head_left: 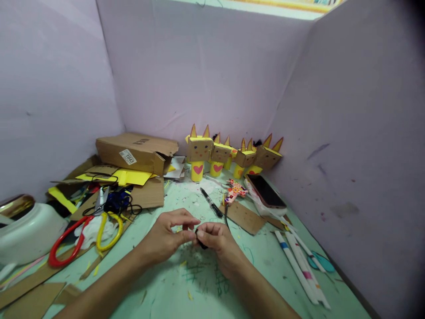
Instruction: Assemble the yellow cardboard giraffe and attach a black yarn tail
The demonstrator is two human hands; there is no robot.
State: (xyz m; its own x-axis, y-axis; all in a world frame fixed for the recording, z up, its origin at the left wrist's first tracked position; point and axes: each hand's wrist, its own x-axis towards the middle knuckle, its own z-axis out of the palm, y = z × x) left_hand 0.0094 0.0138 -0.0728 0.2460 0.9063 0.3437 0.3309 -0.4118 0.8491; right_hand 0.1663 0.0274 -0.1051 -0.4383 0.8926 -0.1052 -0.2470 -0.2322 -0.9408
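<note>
Piece (202, 244) (black), pinched in right hand (217, 243), left hand (168, 234) just beside

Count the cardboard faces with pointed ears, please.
4: the leftmost face, a second face just right of it, a third face further right, and the rightmost face, tilted. More may be hidden behind them.

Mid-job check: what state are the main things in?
Right hand: pinching the small black piece
Small black piece: gripped, partly hidden
Left hand: fingers parted, contact with the piece unclear
Scissors: red and yellow handles apart
Cardboard box: right end gaping
Phone: face up, screen dark
Pen: lying flat
Markers: lying side by side
Leftmost figure: standing upright
</note>
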